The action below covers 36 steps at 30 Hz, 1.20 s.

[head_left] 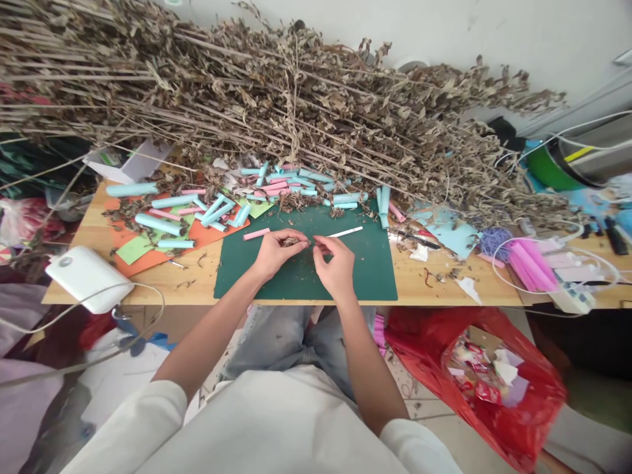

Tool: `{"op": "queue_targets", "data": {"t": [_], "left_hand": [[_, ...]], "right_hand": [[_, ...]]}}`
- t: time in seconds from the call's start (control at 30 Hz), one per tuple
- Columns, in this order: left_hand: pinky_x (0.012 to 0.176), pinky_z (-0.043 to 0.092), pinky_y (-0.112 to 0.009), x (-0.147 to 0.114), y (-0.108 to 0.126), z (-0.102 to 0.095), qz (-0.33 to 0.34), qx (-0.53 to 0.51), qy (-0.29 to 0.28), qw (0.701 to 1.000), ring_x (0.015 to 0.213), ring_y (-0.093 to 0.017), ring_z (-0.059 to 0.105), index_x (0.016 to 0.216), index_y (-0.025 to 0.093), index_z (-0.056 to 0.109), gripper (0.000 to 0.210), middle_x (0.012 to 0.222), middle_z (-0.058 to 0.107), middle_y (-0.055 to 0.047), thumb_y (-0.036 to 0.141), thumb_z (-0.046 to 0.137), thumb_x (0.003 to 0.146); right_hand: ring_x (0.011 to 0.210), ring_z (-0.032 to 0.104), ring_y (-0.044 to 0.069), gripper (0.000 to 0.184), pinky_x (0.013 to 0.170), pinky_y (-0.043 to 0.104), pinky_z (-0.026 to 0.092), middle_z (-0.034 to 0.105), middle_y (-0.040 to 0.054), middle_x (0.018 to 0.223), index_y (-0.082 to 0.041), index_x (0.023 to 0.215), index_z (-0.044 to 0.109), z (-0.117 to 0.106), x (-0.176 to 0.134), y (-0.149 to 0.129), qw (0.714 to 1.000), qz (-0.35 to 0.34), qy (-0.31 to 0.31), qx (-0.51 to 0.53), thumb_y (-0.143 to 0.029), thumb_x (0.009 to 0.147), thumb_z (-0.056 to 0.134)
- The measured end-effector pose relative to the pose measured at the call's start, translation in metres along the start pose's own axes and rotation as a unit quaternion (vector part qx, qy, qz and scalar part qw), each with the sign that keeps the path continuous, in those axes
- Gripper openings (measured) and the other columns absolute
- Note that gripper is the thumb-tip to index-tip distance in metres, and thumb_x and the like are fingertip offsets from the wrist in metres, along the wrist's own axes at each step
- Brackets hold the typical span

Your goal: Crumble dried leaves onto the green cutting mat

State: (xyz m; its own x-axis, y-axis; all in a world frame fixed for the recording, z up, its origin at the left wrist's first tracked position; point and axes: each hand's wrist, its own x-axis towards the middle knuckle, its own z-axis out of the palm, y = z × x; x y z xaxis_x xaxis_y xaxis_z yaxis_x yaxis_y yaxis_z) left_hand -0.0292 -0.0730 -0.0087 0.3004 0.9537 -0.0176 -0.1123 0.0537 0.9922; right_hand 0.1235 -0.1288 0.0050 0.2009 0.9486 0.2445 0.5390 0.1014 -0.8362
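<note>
While both forearms reach in over the table edge from 6 o'clock, the hands meet above the green mat (241, 273), taken here as dial centre. Left hand (277, 251): thumb and fingers closed on a dried plant piece (289, 242), brownish and crumpled, held over the middle of the mat. Right hand (336, 263): at 3 o'clock of the left, just beside it; fingers curled with tips near the thumb. Cannot tell whether anything is pinched there.

On the mat: a white stick (353, 231) at 2 o'clock, one end running behind the right hand; a pink tube (254, 234) at 10 o'clock, near the left hand.

Surroundings: loose blue and pink paper tubes heaped at 12 o'clock, mixed with brown leaf crumbs. More blue tubes (158, 224) at 10 o'clock, partly over orange paper (210, 232). White rounded device (89, 280) at 9 o'clock, on the table edge, cable beside it. Large bundle of dried stalks (276, 99) spans 10 to 2 o'clock, beyond the tubes. At 3 o'clock: dark pen (419, 241), light blue paper (454, 232), purple string (495, 243), pink roll (532, 264). Red bag (424, 342) at 4 o'clock, below table level, containing wrappers and paper scraps.
</note>
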Motion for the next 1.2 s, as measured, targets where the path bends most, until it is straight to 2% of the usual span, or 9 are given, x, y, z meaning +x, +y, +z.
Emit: {"op": "queue_targets", "data": {"t": [0.13, 0.4, 0.53, 0.6, 0.67, 0.77, 0.87, 1.07, 1.2], "left_hand": [[0.082, 0.049, -0.028, 0.001, -0.003, -0.002, 0.036, 0.03, -0.028, 0.999, 0.09, -0.017, 0.064, 0.086, 0.017, 0.077, 0.019, 0.095, 0.069, -0.007, 0.03, 0.077, 0.072], [0.076, 0.049, -0.026, -0.003, -0.002, 0.0, 0.04, 0.119, -0.03, 0.992, 0.081, -0.017, 0.065, 0.086, 0.016, 0.075, 0.017, 0.088, 0.073, -0.006, 0.027, 0.071, 0.075], [0.07, 0.048, -0.025, -0.005, 0.0, 0.001, 0.028, 0.15, -0.013, 0.988, 0.074, -0.015, 0.063, 0.086, 0.015, 0.074, 0.018, 0.083, 0.073, -0.004, 0.028, 0.07, 0.075], [0.066, 0.047, -0.024, -0.004, 0.0, 0.0, 0.014, 0.142, -0.016, 0.99, 0.069, -0.013, 0.061, 0.085, 0.015, 0.074, 0.019, 0.079, 0.072, -0.003, 0.029, 0.071, 0.073], [0.062, 0.045, -0.023, -0.003, 0.0, 0.0, 0.0, 0.121, -0.019, 0.993, 0.065, -0.012, 0.059, 0.084, 0.015, 0.074, 0.019, 0.075, 0.071, -0.003, 0.029, 0.073, 0.071], [0.061, 0.044, -0.022, -0.001, 0.001, 0.0, -0.02, 0.074, -0.011, 0.997, 0.063, -0.011, 0.058, 0.082, 0.015, 0.075, 0.02, 0.073, 0.071, -0.003, 0.029, 0.077, 0.068], [0.062, 0.045, -0.023, -0.001, 0.001, 0.001, -0.035, 0.035, 0.006, 0.999, 0.064, -0.011, 0.058, 0.082, 0.015, 0.075, 0.023, 0.074, 0.071, -0.003, 0.032, 0.08, 0.066], [0.065, 0.048, -0.024, 0.0, 0.0, 0.002, -0.037, 0.001, 0.017, 0.999, 0.066, -0.012, 0.061, 0.083, 0.015, 0.074, 0.03, 0.076, 0.071, -0.003, 0.035, 0.084, 0.062], [0.064, 0.048, -0.024, -0.001, -0.002, 0.002, -0.033, 0.004, 0.007, 0.999, 0.065, -0.012, 0.061, 0.082, 0.015, 0.074, 0.029, 0.075, 0.071, -0.003, 0.035, 0.083, 0.064]], "right_hand": [[0.077, 0.067, 0.016, 0.018, 0.075, 0.029, 0.057, 0.072, 0.0051, 0.089, -0.021, 0.095, 0.072, 0.001, 0.0, -0.003, 1.0, -0.01, -0.009, 0.023, -0.027, 0.088, 0.057], [0.077, 0.064, 0.018, 0.02, 0.075, 0.03, 0.051, 0.07, 0.0069, 0.085, -0.019, 0.089, 0.07, 0.003, -0.002, -0.001, 0.991, -0.069, -0.033, -0.108, -0.02, 0.091, 0.05], [0.077, 0.062, 0.019, 0.018, 0.074, 0.031, 0.05, 0.068, 0.0071, 0.082, -0.019, 0.085, 0.068, 0.005, -0.005, -0.006, 0.99, -0.063, -0.011, -0.123, -0.019, 0.088, 0.049], [0.075, 0.062, 0.018, 0.017, 0.073, 0.03, 0.05, 0.068, 0.0063, 0.081, -0.02, 0.083, 0.067, 0.007, -0.005, -0.005, 0.997, -0.033, -0.006, -0.068, -0.021, 0.087, 0.05], [0.07, 0.063, 0.017, 0.015, 0.069, 0.029, 0.052, 0.069, 0.0049, 0.078, -0.02, 0.082, 0.067, 0.01, -0.003, -0.001, 0.999, 0.035, -0.005, 0.037, -0.026, 0.085, 0.054], [0.063, 0.064, 0.017, 0.016, 0.063, 0.029, 0.054, 0.069, 0.0027, 0.069, -0.019, 0.08, 0.068, 0.014, 0.002, 0.007, 0.971, 0.146, 0.003, 0.189, -0.033, 0.079, 0.061], [0.063, 0.066, 0.017, 0.018, 0.064, 0.029, 0.056, 0.071, 0.0029, 0.07, -0.018, 0.08, 0.071, 0.014, 0.004, 0.012, 0.961, 0.174, 0.006, 0.214, -0.034, 0.076, 0.065], [0.081, 0.07, 0.017, 0.022, 0.076, 0.029, 0.059, 0.074, 0.0061, 0.095, -0.02, 0.097, 0.075, 0.001, -0.002, 0.002, 0.992, 0.069, 0.031, 0.106, -0.028, 0.081, 0.063], [0.083, 0.07, 0.016, 0.021, 0.076, 0.03, 0.06, 0.074, 0.0057, 0.097, -0.022, 0.101, 0.075, -0.004, -0.002, -0.006, 0.996, 0.013, 0.006, 0.09, -0.028, 0.086, 0.061]]}}
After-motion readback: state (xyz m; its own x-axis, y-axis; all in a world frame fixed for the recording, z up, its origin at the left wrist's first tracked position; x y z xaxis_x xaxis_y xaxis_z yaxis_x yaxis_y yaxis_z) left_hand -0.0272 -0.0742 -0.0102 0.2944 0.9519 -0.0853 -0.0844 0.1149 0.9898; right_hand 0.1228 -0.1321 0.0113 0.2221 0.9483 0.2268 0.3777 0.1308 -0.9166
